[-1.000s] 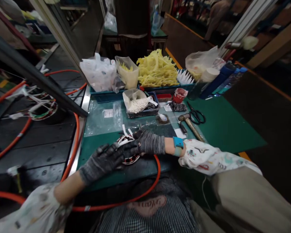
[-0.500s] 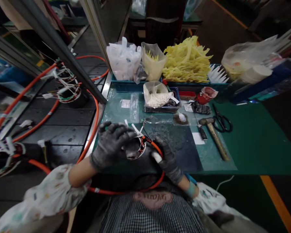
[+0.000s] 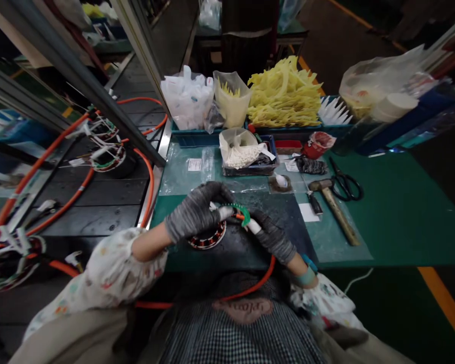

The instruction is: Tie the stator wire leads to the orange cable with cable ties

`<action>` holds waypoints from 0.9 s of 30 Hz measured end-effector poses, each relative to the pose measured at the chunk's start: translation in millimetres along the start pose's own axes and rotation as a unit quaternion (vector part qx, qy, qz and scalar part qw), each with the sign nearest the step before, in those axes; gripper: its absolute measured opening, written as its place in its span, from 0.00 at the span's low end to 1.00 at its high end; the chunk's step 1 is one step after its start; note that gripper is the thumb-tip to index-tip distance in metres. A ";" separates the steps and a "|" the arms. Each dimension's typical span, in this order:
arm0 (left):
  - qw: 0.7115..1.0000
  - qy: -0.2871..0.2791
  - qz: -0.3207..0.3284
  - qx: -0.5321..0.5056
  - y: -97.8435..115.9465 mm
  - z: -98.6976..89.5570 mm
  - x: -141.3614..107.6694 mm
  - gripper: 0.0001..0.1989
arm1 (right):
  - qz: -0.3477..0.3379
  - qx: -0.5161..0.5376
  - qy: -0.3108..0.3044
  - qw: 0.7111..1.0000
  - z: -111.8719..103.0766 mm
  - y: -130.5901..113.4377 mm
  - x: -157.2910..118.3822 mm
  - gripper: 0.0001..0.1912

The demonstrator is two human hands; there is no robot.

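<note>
A motor stator (image 3: 208,238), a ring with copper windings and a white rim, lies on the dark mat below my hands. My left hand (image 3: 199,211), in a grey knit glove with a pale thumb tip, is closed on a curved green toothed strip (image 3: 243,210). The strip arches over the end of an orange cable (image 3: 263,277). My right hand (image 3: 275,236), gloved the same way, closes round this cable; its pale fingertip is beside the strip's right end. The cable loops down across my lap. The wires between my hands are mostly hidden by fingers.
A hammer (image 3: 335,212), black scissors (image 3: 345,182) and a screwdriver (image 3: 314,199) lie at the right. Behind stand bins of yellow sleeves (image 3: 284,96) and white pieces (image 3: 187,98). Left, past a metal post (image 3: 140,65), more stators with orange cables (image 3: 62,205) sit on a conveyor.
The green toothed strip now shows between my hands. My left hand has moved right and closed on it, leaving the stator ring lower on the mat. My right hand has shifted slightly right.
</note>
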State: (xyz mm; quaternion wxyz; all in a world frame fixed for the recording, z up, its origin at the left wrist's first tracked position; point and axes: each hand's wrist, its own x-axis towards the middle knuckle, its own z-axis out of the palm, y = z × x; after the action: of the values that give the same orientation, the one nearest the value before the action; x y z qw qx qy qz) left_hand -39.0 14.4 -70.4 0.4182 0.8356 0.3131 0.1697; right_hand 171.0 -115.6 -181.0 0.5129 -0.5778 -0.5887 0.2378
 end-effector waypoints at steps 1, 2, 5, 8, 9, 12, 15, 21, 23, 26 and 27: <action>0.999 -0.009 0.018 0.032 2.1 2.7 -11.7 0.07 | 0.000 0.015 0.027 1.000 -4.2 -2.0 1.0 0.17; 0.997 -0.023 0.034 0.062 3.3 4.8 -20.6 0.07 | -0.011 0.030 0.039 0.999 -10.4 -6.5 2.6 0.20; 0.994 -0.057 0.040 0.081 1.0 7.7 -29.5 0.11 | -0.129 0.055 -0.081 0.987 -33.0 -31.9 10.5 0.30; 0.997 -0.061 0.025 0.038 -4.4 9.4 -25.2 0.15 | -0.249 -0.005 -0.199 0.948 -42.2 -58.1 15.3 0.19; 0.998 -0.050 0.026 0.038 -5.3 10.7 -25.0 0.18 | -0.265 -0.036 -0.196 0.943 -41.1 -63.2 14.9 0.15; 0.994 0.042 0.054 0.090 -3.8 18.0 -34.4 0.24 | -0.263 -0.076 -0.138 0.952 -33.3 -66.5 10.5 0.11; 0.974 0.102 0.123 0.158 0.6 27.4 -52.5 0.22 | -0.231 -0.077 -0.086 0.966 -28.6 -62.4 6.8 0.07; 0.914 0.173 0.216 0.297 -3.3 53.8 -62.1 0.10 | -0.192 -0.051 -0.016 0.980 -12.9 -61.3 7.7 0.05; 0.887 0.211 0.223 0.345 -8.6 65.7 -57.5 0.11 | -0.107 0.009 0.040 0.993 1.8 -60.6 11.1 0.03; 0.860 0.242 0.210 0.397 -18.3 76.7 -55.9 0.18 | 0.036 0.087 0.133 0.987 27.0 -56.4 17.9 0.04; 0.863 0.239 0.201 0.396 -21.7 75.8 -58.2 0.21 | 0.074 0.114 0.152 0.979 34.8 -54.1 20.1 0.06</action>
State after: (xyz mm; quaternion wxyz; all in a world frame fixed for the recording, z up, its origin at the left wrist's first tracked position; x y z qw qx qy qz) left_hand -49.4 -59.5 -134.1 -0.0788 0.9096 0.2693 0.3063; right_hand 120.7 -98.0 -139.8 0.6402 -0.5868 -0.4284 0.2497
